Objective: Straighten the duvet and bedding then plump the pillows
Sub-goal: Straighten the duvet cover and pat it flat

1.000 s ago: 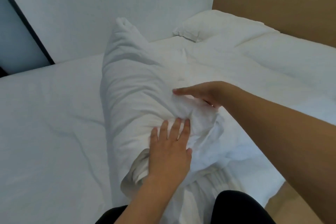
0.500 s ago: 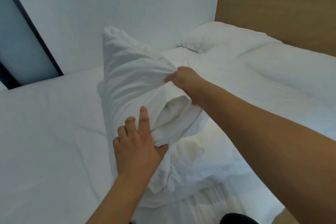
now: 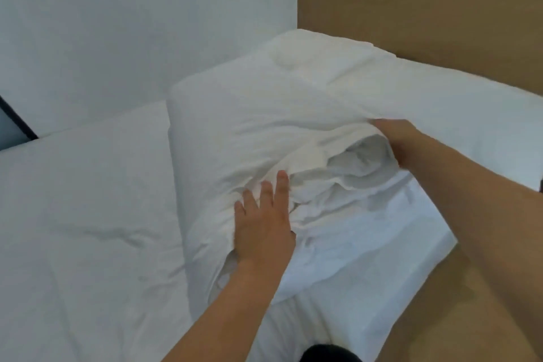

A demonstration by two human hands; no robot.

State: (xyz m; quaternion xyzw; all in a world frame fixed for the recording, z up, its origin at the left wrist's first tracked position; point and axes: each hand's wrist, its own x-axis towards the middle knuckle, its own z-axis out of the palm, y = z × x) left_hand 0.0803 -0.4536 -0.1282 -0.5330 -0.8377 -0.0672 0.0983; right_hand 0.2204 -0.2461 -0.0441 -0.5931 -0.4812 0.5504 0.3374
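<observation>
I see the L hand (image 3: 263,226) flat, fingers straight, pressing the crumpled white pillow (image 3: 249,138). R hand (image 3: 395,141) grips its bunched open end; 2nd pillow (image 3: 367,67) lies w/ its far edge against the wooden headboard (image 3: 426,9).

Crumpled white pillow (image 3: 235,132) lying on white duvet (image 3: 82,214).

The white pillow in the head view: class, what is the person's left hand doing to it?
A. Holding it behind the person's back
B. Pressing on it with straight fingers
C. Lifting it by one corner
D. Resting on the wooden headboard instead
B: the left hand lies flat on the crumpled white pillow with its fingers straight, while the right hand grips the pillow's open end.
</observation>
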